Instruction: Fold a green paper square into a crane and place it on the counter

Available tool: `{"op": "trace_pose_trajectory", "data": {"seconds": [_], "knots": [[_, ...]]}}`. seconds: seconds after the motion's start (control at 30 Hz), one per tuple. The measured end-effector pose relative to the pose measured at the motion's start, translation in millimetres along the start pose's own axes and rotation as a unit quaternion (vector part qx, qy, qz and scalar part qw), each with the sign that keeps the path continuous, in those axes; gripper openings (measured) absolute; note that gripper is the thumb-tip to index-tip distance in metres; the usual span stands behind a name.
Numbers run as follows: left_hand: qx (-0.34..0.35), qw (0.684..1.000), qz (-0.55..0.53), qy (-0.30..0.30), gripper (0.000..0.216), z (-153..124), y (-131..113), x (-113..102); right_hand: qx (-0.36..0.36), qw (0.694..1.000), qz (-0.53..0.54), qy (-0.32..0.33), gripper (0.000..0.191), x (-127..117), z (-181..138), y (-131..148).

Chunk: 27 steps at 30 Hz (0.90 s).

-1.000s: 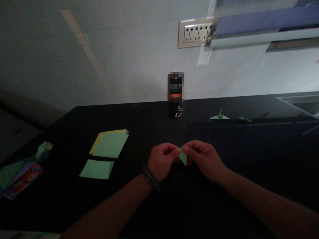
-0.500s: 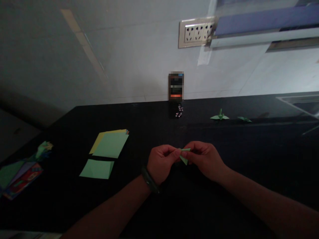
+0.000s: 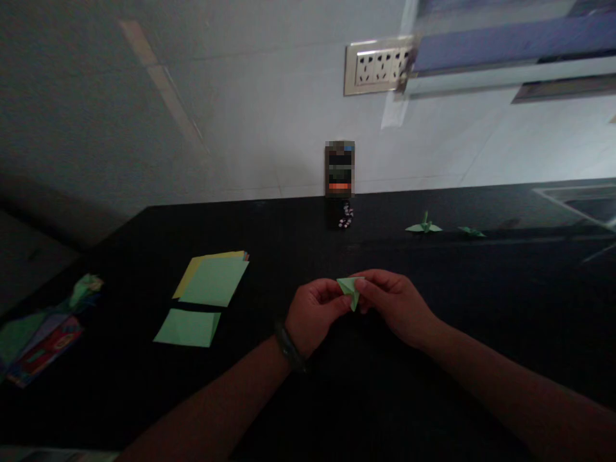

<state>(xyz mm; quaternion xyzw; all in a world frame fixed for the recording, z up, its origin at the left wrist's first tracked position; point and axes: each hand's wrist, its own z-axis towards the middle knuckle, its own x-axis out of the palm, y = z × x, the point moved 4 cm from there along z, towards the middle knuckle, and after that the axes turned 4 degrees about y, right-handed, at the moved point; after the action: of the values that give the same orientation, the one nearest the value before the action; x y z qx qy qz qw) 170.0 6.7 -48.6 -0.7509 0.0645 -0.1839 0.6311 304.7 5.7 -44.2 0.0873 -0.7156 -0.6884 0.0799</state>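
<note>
Both hands meet over the middle of the black counter (image 3: 433, 359), pinching a small folded green paper piece (image 3: 350, 289) between their fingertips. My left hand (image 3: 315, 313), with a dark band on its wrist, grips the piece from the left with curled fingers. My right hand (image 3: 395, 305) grips it from the right. The paper is held a little above the counter, and part of it is hidden by the fingers.
A stack of green and yellow square sheets (image 3: 214, 278) and a folded green sheet (image 3: 187, 327) lie to the left. Colourful paper packets (image 3: 41, 337) sit at the far left edge. Two green paper cranes (image 3: 423, 225) stand at the back right, a phone (image 3: 339, 169) leans against the wall.
The green piece has been turned between the fingers and now shows a wider flat face at the top. Both hands stay in nearly the same place.
</note>
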Motion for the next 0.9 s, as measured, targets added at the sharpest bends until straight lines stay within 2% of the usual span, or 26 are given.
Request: {"op": "trace_pose_trajectory", "data": {"seconds": [0.1,0.17,0.3,0.4,0.53,0.67,0.8,0.9], "knots": [[-0.013,1.0,-0.004,-0.012,0.011,0,-1,-1,-0.05,0.999,0.004,0.006,0.04,0,1,2],[-0.007,1.0,0.003,-0.008,0.012,0,0,-2,-0.066,0.998,-0.013,-0.002,0.037,-2,0,3],[0.006,0.999,0.042,0.008,0.014,-1,3,-1,-0.02,0.997,-0.067,-0.015,0.015,-4,0,2],[-0.003,0.998,0.061,0.01,0.014,-1,4,-1,0.014,0.999,-0.047,-0.016,0.019,-4,1,0],[0.017,0.996,0.081,0.009,0.013,0,2,-1,0.021,0.998,0.011,-0.057,0.027,-7,3,-2],[0.023,0.996,0.088,0.014,0.017,1,2,-2,0.074,0.997,0.018,-0.004,0.024,-3,3,-9],[0.014,0.994,0.103,-0.013,0.016,1,2,-4,0.065,0.994,0.087,0.012,0.024,-3,2,-10],[0.017,0.991,0.125,-0.036,0.017,1,0,-7,0.061,0.995,0.073,0.013,0.021,-5,2,-8]]}}
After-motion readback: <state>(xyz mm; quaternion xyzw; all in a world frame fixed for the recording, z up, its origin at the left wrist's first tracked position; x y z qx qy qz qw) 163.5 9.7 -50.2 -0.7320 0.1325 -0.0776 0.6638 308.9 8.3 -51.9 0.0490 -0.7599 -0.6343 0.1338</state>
